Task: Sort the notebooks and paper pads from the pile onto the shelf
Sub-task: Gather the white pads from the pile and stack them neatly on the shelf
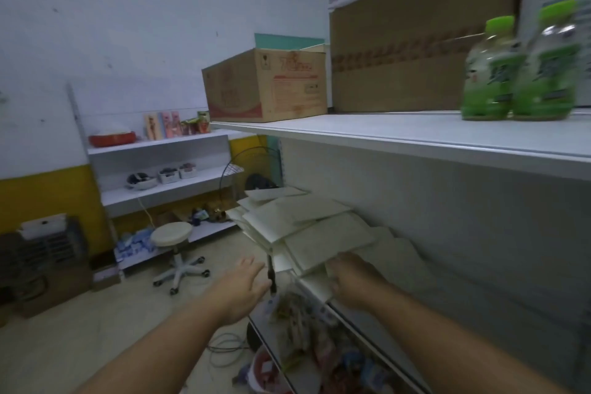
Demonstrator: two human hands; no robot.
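1. While the right hand (351,281) curls its fingers over the near edge of the nearest pad (319,253), the left hand (246,281) hovers spread and empty just to its left, so the hands are apart.
2. A loose, fanned pile of cream paper pads (307,221) lies on the middle shelf (377,345), under the top shelf (415,141).
3. Risk: the pads overlap at angles, and several jut past the shelf's left edge. Pulling the near one could likely drag its neighbours off, onto the floor or the lower shelf of packets (303,329).
4. Risk: a one-handed grip on a thin pad may bend it or let it slip.
5. Writing: the cardboard box (265,86) carries red print, and the two green bottles (518,73) have dark label characters. All of it is too blurred to read.
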